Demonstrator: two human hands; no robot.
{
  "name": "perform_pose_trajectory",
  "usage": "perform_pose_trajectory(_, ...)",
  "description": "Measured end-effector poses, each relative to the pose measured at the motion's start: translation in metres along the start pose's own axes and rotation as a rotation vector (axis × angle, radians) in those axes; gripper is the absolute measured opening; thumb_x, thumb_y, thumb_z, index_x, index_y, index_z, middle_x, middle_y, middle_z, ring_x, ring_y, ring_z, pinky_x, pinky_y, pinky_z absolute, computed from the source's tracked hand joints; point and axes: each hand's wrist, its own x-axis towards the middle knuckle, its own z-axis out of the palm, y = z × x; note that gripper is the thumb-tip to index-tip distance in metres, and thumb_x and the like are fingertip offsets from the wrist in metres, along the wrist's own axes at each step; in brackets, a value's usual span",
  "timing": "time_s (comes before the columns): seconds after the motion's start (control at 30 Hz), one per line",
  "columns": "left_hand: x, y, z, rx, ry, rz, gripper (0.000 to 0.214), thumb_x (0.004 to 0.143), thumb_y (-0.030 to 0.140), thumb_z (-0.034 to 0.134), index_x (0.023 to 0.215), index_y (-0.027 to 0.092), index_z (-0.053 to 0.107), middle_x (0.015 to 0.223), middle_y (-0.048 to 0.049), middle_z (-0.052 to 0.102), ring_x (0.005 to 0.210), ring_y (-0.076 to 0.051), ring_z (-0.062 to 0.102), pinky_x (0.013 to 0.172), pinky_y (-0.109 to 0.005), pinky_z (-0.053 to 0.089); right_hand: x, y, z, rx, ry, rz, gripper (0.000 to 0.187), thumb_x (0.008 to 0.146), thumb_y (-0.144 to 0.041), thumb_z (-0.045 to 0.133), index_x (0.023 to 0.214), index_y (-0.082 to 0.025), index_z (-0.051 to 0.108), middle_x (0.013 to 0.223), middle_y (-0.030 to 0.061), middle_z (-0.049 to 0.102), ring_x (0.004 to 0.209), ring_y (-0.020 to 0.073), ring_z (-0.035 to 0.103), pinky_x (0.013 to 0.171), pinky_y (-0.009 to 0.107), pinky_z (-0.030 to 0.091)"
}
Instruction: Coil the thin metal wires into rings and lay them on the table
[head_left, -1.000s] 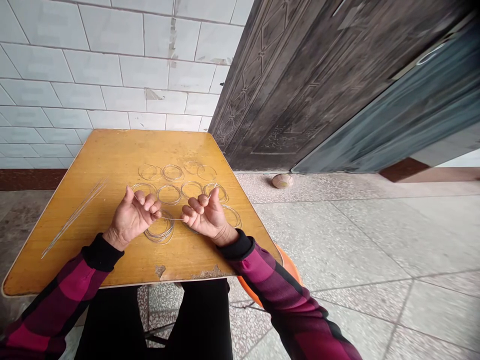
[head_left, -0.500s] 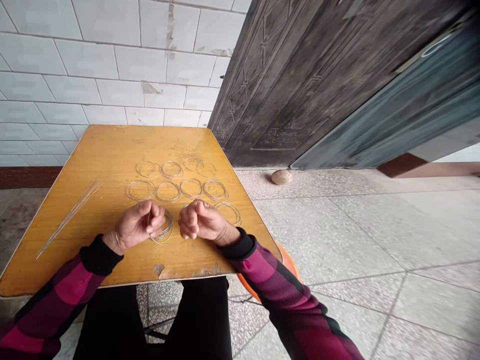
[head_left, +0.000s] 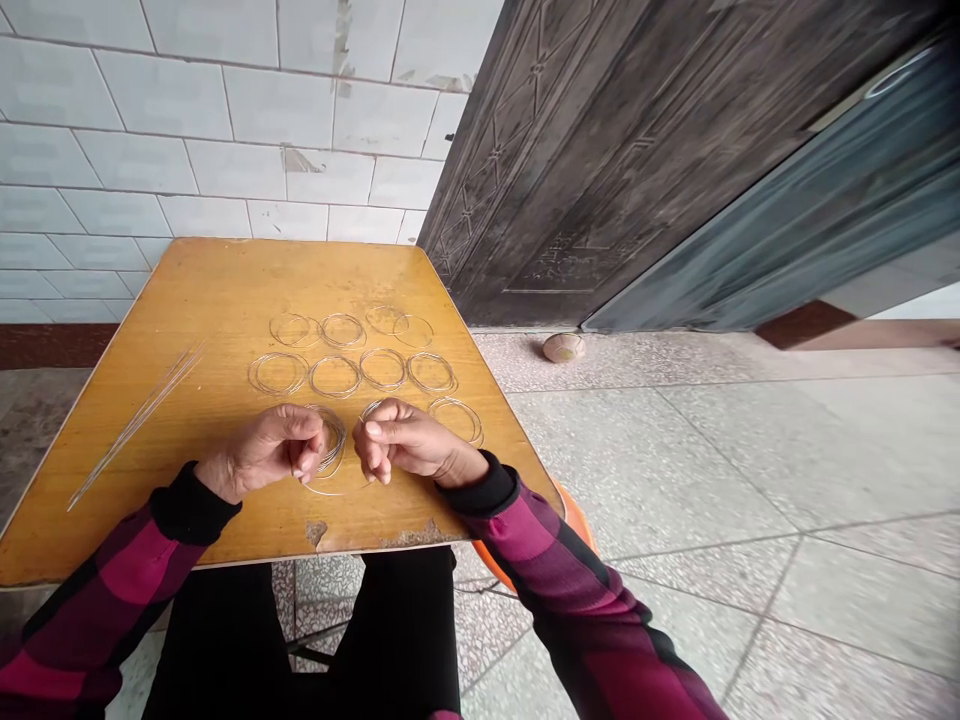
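Note:
My left hand (head_left: 276, 447) is closed in a pinch, its fingers on a thin metal wire (head_left: 324, 493) that curves out beneath them toward my right hand. Opposite it, my right hand (head_left: 405, 440) is closed too, thumb against the bent forefinger, at the other side of this wire; the part inside the fingers is hidden. Between the hands a thicker wire coil (head_left: 335, 445) shows, partly covered by my left fingers. Another wire coil (head_left: 369, 409) peeks out behind my right hand, and a wire ring (head_left: 459, 420) lies beside my right wrist.
Several wire rings (head_left: 335, 376) lie in rows on the yellow wooden table (head_left: 225, 290). A bundle of straight wires (head_left: 135, 430) rests at the left. An orange stool (head_left: 577, 520) stands by the right edge. A tiled wall and a dark door (head_left: 600, 180) are beyond.
Both hands stay close above the table, with the fingers shifting slightly. More of the wire's curve shows below the left fingers. The view has tilted a little.

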Motion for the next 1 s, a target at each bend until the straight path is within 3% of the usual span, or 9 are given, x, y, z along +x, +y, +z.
perform_pose_trajectory(0.2, -0.001, -0.003, -0.001, 0.016, -0.070, -0.173, 0.038, 0.068, 0.051, 0.082, 0.057, 0.017, 0.071, 0.044, -0.0013, 0.056, 0.039, -0.010, 0.049, 0.043, -0.022, 0.041, -0.001, -0.007, 0.006, -0.202, -0.085, 0.089, 0.045, 0.079, -0.056, 0.074, 0.065, -0.013, 0.072, 0.048, -0.0013, 0.065, 0.041, 0.0069, 0.059, 0.050, 0.019, 0.046)
perform_pose_trajectory(0.4, 0.001, -0.008, -0.001, -0.023, -0.141, -0.262, 0.036, 0.071, 0.049, 0.080, 0.069, 0.013, 0.075, 0.046, -0.0026, 0.060, 0.036, -0.009, 0.049, 0.040, -0.021, 0.042, -0.002, -0.012, 0.010, -0.369, -0.118, 0.113, 0.044, 0.082, -0.054, 0.071, 0.067, -0.013, 0.072, 0.048, -0.0037, 0.063, 0.043, 0.0056, 0.055, 0.055, 0.020, 0.045)
perform_pose_trajectory(0.67, 0.005, -0.012, -0.003, -0.046, -0.160, -0.355, 0.033, 0.069, 0.043, 0.080, 0.067, 0.011, 0.074, 0.043, -0.0013, 0.058, 0.033, -0.008, 0.046, 0.038, -0.019, 0.043, -0.001, -0.008, 0.008, -0.427, -0.116, 0.213, 0.041, 0.080, -0.052, 0.074, 0.068, -0.013, 0.071, 0.049, -0.0051, 0.061, 0.043, 0.0050, 0.054, 0.053, 0.019, 0.045)
perform_pose_trajectory(1.0, 0.002, -0.010, -0.006, -0.016, -0.125, -0.379, 0.026, 0.071, 0.035, 0.078, 0.070, 0.010, 0.072, 0.049, -0.0012, 0.060, 0.038, -0.007, 0.047, 0.040, -0.019, 0.040, -0.001, -0.008, 0.007, -0.339, -0.074, 0.201, 0.036, 0.078, -0.048, 0.078, 0.080, -0.013, 0.073, 0.055, -0.0053, 0.064, 0.046, 0.0038, 0.055, 0.050, 0.017, 0.045)
